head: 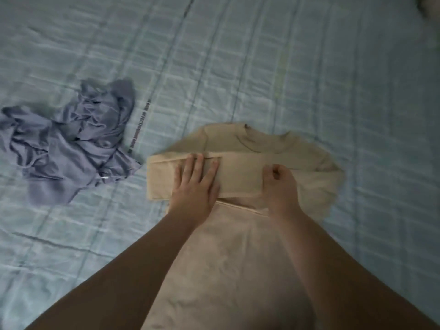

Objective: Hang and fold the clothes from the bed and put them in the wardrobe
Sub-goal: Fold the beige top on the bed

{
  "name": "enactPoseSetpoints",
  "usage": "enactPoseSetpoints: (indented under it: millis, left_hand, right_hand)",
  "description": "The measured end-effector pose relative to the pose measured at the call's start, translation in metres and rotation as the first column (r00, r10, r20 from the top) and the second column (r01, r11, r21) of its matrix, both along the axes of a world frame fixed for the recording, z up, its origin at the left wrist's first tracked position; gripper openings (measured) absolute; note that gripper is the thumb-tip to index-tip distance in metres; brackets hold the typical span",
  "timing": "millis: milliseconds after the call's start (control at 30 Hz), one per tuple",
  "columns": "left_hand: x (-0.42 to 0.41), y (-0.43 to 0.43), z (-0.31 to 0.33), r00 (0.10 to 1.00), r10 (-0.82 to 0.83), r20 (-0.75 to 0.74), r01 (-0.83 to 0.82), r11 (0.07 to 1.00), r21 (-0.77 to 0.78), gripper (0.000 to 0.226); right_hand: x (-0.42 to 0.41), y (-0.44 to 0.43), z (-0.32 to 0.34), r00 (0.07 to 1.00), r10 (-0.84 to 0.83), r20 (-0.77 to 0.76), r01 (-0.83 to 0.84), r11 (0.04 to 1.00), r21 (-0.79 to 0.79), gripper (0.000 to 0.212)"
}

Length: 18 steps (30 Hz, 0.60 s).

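Observation:
A beige long-sleeved top (238,246) lies spread on the bed, collar away from me, with one sleeve folded across the chest as a flat band (240,177). My left hand (195,184) rests flat, fingers apart, on the left part of that folded sleeve. My right hand (279,186) is curled over the sleeve's right part, fingers bent and pinching the fabric. The right side of the top is blurred. A crumpled lavender-grey garment (69,144) lies in a heap to the left, apart from both hands.
The bed is covered by a pale blue checked sheet (309,79) that fills the view. A blurred pale object (431,5) shows at the top right corner. No wardrobe or hanger is in view.

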State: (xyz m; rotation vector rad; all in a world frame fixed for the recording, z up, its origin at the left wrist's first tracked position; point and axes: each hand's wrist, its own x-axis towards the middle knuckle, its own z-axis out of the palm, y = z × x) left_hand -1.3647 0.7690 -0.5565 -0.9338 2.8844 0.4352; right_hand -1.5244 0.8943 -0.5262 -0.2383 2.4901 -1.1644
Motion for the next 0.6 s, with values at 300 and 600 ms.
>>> enactPoseSetpoints:
  millis: [300,600]
  left_hand:
    - [-0.103,0.078,-0.014,0.981,-0.161,0.113,0.157,0.987,0.038,0.066]
    - [-0.112,0.096,-0.043,0.963,-0.244,0.114,0.252,0.966,-0.060,0.063]
  right_hand:
    - [-0.085,0.128,-0.013,0.993,-0.120,0.009,0.116,0.976,0.185,0.037]
    - [-0.087,0.181,-0.060,0.987,-0.128,0.101,0.107,0.976,0.192,0.040]
